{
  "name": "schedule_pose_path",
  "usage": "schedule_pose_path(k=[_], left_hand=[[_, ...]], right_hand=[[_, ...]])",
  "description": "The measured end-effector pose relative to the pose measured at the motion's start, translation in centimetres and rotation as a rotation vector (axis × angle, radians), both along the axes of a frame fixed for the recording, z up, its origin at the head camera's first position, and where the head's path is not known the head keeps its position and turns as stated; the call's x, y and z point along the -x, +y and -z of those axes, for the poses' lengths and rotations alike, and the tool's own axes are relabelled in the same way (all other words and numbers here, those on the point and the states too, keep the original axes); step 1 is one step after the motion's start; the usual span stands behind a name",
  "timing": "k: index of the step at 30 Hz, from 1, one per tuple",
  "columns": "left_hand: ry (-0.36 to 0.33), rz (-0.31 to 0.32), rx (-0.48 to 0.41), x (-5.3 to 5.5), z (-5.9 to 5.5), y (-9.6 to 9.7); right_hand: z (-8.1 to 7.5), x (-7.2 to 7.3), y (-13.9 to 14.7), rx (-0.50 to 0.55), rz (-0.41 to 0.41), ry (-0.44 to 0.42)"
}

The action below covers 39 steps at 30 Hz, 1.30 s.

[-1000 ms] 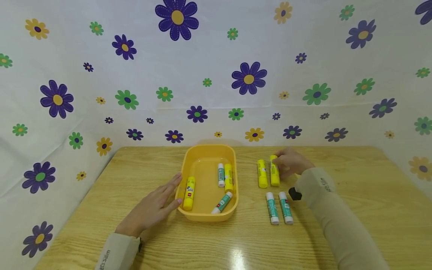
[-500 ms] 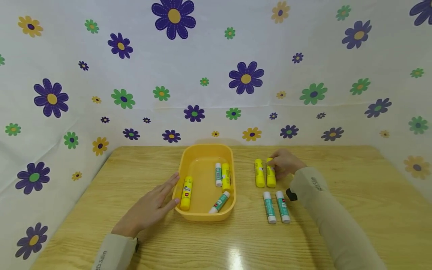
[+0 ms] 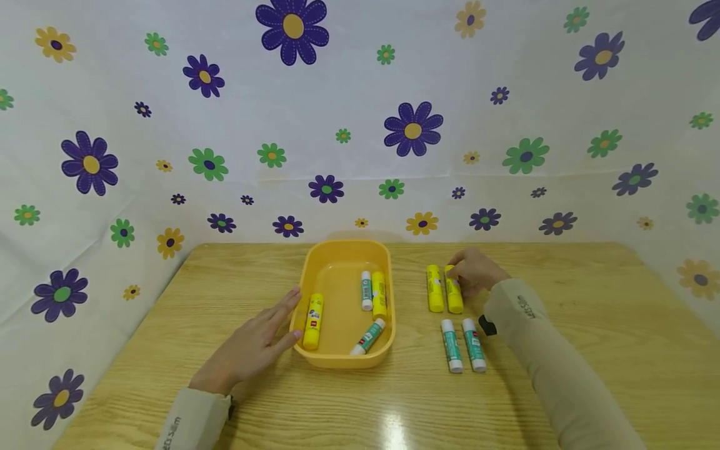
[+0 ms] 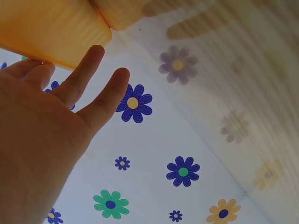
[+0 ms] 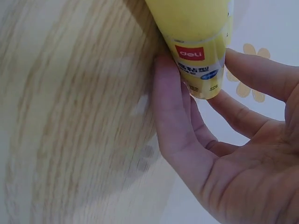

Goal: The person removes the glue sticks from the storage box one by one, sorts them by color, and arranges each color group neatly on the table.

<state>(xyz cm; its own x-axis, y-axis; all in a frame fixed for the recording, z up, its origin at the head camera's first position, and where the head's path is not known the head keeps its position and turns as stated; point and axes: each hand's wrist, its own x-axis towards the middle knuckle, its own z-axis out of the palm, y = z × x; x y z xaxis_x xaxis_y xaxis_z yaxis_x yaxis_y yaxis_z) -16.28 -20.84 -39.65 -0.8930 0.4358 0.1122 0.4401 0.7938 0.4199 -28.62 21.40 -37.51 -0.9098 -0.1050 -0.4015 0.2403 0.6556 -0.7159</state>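
Note:
My left hand (image 3: 250, 344) has its fingers extended against the left side of a yellow-orange tray (image 3: 344, 362); the left wrist view shows the spread fingers by the tray wall (image 4: 56, 32). My right hand (image 3: 477, 273) pinches the far end of a yellow glue stick (image 3: 454, 297) lying on the table. In the right wrist view, thumb and fingers are on both sides of that glue stick (image 5: 198, 65). Close to its left lies another yellow glue stick (image 3: 434, 289). Nearer to me, two green-and-white glue sticks (image 3: 452, 345) lie side by side.
Inside the tray are a yellow glue stick (image 3: 313, 322) at left, another yellow one (image 3: 379, 295) at right, and two green-and-white ones (image 3: 367, 290). The wooden table (image 3: 315, 406) ends at the back against a flowered cloth (image 3: 332, 94).
My right hand has drawn the yellow glue stick slightly toward me and left, so its end lines up with its neighbour's. The left hand stays at the tray.

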Motion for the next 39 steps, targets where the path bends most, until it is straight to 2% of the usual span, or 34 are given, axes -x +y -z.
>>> schedule_pose_path(k=[10,21,31,39], left_hand=[[-0.019,-0.004,0.003,0.1,0.0,0.0],[-0.004,0.01,0.003,0.1,0.0,0.0],[-0.007,0.001,0.014,0.1,0.0,0.0],[-0.006,-0.002,0.009,0.1,0.0,0.0]], right_hand=[[-0.9,0.1,0.8,-0.016,0.024,-0.028],[-4.6,-0.6,1.2,0.077,-0.006,0.047],[-7.5,-0.8,-1.0,0.16,-0.044,0.087],[-8.5,-0.6,-4.0,0.277,-0.038,0.059]])
